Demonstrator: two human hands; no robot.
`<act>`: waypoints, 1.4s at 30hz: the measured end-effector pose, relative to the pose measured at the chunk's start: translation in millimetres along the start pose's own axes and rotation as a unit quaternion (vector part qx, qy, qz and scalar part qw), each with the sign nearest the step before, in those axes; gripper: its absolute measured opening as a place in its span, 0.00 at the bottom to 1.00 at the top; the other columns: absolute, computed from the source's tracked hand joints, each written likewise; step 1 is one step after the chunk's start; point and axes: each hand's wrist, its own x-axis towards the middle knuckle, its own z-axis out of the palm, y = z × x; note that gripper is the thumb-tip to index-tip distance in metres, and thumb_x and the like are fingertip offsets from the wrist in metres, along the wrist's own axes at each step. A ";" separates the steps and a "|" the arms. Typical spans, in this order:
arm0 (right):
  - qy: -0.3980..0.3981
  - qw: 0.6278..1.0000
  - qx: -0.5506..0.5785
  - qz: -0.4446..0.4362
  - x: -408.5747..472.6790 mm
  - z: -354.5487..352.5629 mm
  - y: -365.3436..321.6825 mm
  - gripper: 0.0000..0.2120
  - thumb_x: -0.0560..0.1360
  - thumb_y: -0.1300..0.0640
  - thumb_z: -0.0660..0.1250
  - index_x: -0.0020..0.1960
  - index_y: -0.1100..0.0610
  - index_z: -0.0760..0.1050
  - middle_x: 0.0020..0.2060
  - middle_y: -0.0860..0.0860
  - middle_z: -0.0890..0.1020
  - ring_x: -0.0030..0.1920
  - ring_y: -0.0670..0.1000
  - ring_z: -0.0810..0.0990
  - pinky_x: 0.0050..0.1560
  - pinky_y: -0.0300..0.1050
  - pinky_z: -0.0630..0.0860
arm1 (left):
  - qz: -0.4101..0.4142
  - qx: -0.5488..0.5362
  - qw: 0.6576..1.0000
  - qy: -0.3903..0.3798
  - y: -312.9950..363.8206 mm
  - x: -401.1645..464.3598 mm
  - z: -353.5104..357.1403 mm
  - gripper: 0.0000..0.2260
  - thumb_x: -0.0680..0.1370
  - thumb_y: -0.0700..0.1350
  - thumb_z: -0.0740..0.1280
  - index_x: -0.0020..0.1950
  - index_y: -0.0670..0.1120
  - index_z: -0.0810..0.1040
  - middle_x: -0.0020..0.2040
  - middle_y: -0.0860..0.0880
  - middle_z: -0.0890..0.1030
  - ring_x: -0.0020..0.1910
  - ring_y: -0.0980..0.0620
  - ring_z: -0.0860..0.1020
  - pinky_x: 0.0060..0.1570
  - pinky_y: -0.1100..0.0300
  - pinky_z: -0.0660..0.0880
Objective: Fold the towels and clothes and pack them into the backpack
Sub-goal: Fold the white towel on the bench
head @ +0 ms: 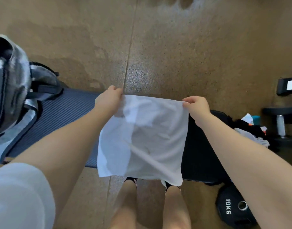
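Note:
A thin white towel [142,138] hangs in the air in front of me, stretched flat between both hands. My left hand [109,100] pinches its top left corner and my right hand [196,106] pinches its top right corner. The cloth hangs down over a black bench [206,159] and hides part of it. A grey backpack [11,90] stands at the far left on a dark blue ribbed mat [59,119], its top open. A heap of black and white clothes [251,131] lies at the right end of the bench.
A black 10 kg weight plate [236,210] lies on the floor at the lower right. A dumbbell [281,124] sits at the right edge, with a small black box [288,85] above it. Brown speckled floor stretches ahead. My legs stand below the towel.

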 end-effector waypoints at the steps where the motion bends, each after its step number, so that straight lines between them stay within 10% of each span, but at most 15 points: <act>1: 0.009 1.000 -0.022 -0.004 1.1 0.6 -1.6 0.07 0.72 0.61 0.66 0.49 0.56 0.81 0.48 0.53 0.82 0.50 0.53 0.78 0.50 0.48 0.76 | 0.005 0.015 1.000 0.002 -1.9 2.6 -3.1 0.10 0.80 0.40 0.55 0.58 0.42 0.72 0.55 0.40 0.71 0.55 0.39 0.73 0.43 0.52 0.68; 9: 0.131 0.978 -0.107 -0.122 7.8 14.8 -11.7 0.12 0.78 0.61 0.58 0.59 0.57 0.74 0.52 0.49 0.76 0.51 0.50 0.74 0.53 0.47 0.71 | 0.038 -0.008 0.994 0.103 -15.1 2.3 -12.3 0.16 0.78 0.37 0.58 0.65 0.40 0.68 0.64 0.39 0.68 0.57 0.37 0.71 0.50 0.44 0.69; 12: 0.152 0.916 -0.262 -0.264 -19.9 35.9 -0.1 0.17 0.76 0.63 0.61 0.64 0.60 0.71 0.63 0.58 0.72 0.62 0.60 0.70 0.59 0.53 0.68 | 0.169 0.008 0.970 0.177 -5.0 -19.8 11.6 0.20 0.73 0.42 0.57 0.62 0.36 0.71 0.65 0.35 0.71 0.55 0.34 0.75 0.47 0.45 0.74; 17: -0.111 0.840 -0.406 -0.343 -71.9 84.2 48.6 0.31 0.77 0.44 0.50 0.76 0.56 0.51 0.76 0.56 0.50 0.76 0.60 0.49 0.73 0.54 0.48 | 0.302 0.053 0.950 0.060 -6.6 -66.2 90.4 0.26 0.74 0.49 0.57 0.67 0.34 0.66 0.67 0.33 0.69 0.64 0.34 0.71 0.63 0.46 0.69; 21: -0.100 0.827 -0.484 -0.269 -80.0 63.0 90.2 0.34 0.80 0.42 0.49 0.74 0.50 0.30 0.69 0.44 0.27 0.74 0.53 0.31 0.72 0.52 0.33 | 0.229 0.082 0.969 0.041 -38.2 -90.8 107.0 0.34 0.75 0.58 0.48 0.74 0.37 0.55 0.74 0.39 0.54 0.73 0.40 0.57 0.70 0.47 0.57; 28: 0.030 0.878 -0.394 -0.270 -118.8 33.5 127.5 0.26 0.81 0.53 0.55 0.75 0.57 0.53 0.76 0.56 0.51 0.75 0.56 0.51 0.72 0.51 0.55 | 0.232 0.033 0.965 0.116 -59.4 -148.4 103.9 0.22 0.74 0.53 0.58 0.60 0.38 0.68 0.57 0.34 0.74 0.52 0.34 0.74 0.50 0.46 0.74; 32: 0.051 0.851 -0.323 -0.410 -141.1 44.2 146.0 0.09 0.76 0.61 0.63 0.55 0.61 0.76 0.56 0.59 0.77 0.55 0.61 0.76 0.49 0.55 0.75 | 0.292 0.092 0.942 0.135 -51.0 -185.5 128.1 0.14 0.68 0.45 0.75 0.44 0.39 0.73 0.43 0.38 0.78 0.35 0.39 0.77 0.31 0.52 0.75; 35: 0.044 0.815 -0.308 -0.488 -156.3 52.8 162.0 0.02 0.68 0.63 0.69 0.40 0.62 0.77 0.37 0.57 0.78 0.34 0.60 0.77 0.32 0.48 0.73 | 0.294 0.099 0.942 0.131 -52.2 -202.8 142.5 0.15 0.62 0.41 0.79 0.41 0.39 0.76 0.41 0.40 0.78 0.33 0.40 0.77 0.30 0.54 0.74; 42: 0.063 0.779 -0.382 -0.492 -140.9 65.8 184.9 0.13 0.69 0.53 0.73 0.49 0.60 0.78 0.46 0.56 0.79 0.42 0.58 0.78 0.40 0.44 0.67 | 0.310 0.085 0.928 0.191 -62.8 -185.9 160.5 0.13 0.68 0.47 0.73 0.44 0.42 0.74 0.40 0.43 0.77 0.36 0.42 0.78 0.28 0.57 0.73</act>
